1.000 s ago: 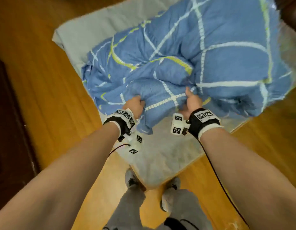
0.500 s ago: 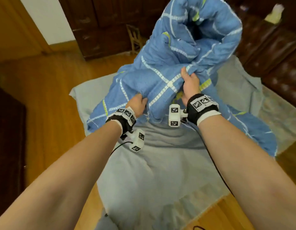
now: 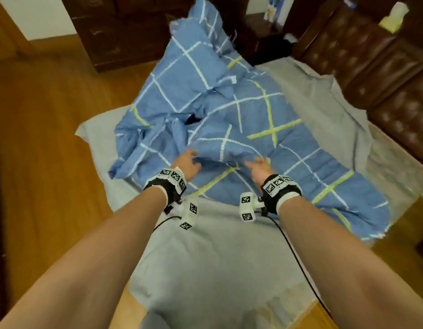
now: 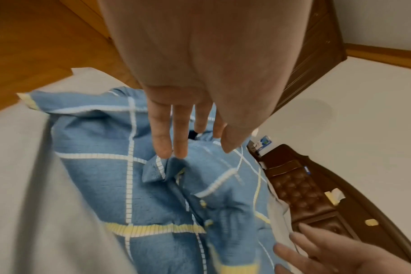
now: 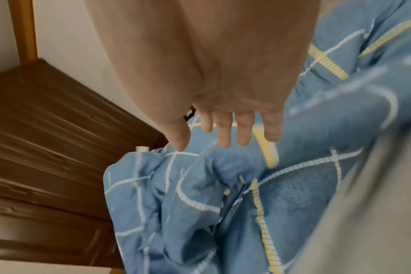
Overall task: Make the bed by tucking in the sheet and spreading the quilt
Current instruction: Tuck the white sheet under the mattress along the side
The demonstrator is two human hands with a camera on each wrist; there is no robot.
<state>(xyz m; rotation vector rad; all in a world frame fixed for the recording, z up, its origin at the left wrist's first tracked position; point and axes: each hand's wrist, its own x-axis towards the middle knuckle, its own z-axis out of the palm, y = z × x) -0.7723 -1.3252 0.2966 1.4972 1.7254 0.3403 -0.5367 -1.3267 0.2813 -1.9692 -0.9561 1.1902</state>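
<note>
- The quilt (image 3: 229, 129), blue with white and yellow checks, lies bunched in the middle of the sheet (image 3: 205, 252), one end heaped up toward the far end, one edge trailing to the sheet's right side.
- The near part of the sheet is bare grey cloth, loose and wrinkled; it looks not yet tucked.
- Left hand (image 3: 186, 162): fingers straight, holding nothing, tips just touching a raised fold of the quilt.
- Right hand (image 3: 259, 166): spread and released, just over the quilt, gripping nothing.
- Judged by its puffed folds, the quilt is soft, limp and fairly light but bulky; it will sag and drag rather than slide as one piece.
- Best hold: two edge points well apart along the hem nearest the sheet's near end, pinching a full fold of cloth and filling, not the thin cover alone.
</note>
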